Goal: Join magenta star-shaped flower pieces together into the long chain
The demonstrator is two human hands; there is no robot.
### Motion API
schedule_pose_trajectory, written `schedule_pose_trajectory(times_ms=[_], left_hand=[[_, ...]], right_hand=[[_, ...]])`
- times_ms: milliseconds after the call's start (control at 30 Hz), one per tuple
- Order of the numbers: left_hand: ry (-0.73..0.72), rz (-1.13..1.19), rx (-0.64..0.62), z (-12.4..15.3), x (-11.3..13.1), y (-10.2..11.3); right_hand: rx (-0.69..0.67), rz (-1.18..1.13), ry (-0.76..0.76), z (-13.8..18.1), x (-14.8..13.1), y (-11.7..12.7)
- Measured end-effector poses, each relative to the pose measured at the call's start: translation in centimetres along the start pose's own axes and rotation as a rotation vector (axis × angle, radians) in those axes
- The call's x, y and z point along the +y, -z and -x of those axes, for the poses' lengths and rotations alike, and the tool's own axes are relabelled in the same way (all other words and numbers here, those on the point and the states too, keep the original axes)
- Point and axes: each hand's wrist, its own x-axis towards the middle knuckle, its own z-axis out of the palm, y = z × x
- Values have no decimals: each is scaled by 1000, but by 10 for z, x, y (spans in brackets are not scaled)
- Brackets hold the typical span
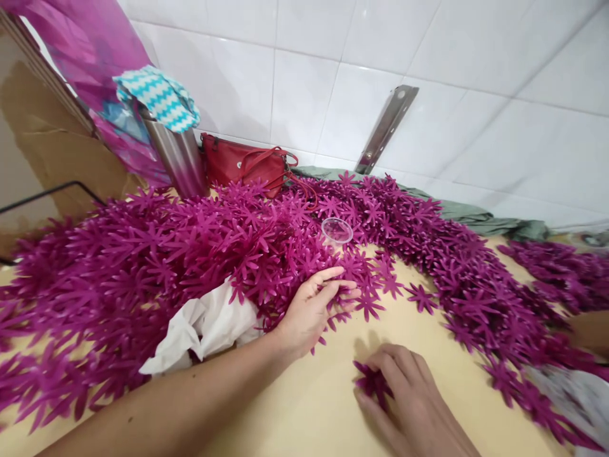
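Star-shaped magenta fabric flower pieces [257, 247] lie in a large heap on the pale yellow tabletop [304, 406]. My left hand [311, 311] is at the near edge of this heap, palm turned partly up. Its thumb and curled fingers close on a flower piece, mostly hidden by the fingers. Lower right, my right hand [406, 387] is low over the table, thumb and fingers around a small bunch of dark magenta flower pieces [373, 384]. One loose flower piece [422, 298] lies between the two heaps.
A clear round plastic lid [337, 230] rests on the heap. Crumpled white tissue [209, 327] lies beside my left forearm. Behind stand a steel tumbler [178, 158] under a patterned cloth and a red purse [238, 162]. A second, darker heap [457, 279] curves along the right.
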Motion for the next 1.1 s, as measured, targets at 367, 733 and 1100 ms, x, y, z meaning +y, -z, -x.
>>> schedule_pose_trajectory(times_ms=[367,733,1100], left_hand=[[-25,62,12,-4,-2,2],[-58,-139,-31,3,-4,0],[-58,-193,-21,3,-2,-2]], right_hand=[[35,-731,-262,-84,12,32],[301,-1477,-465,-128,16,16],[285,-1452,-463,-121,16,1]])
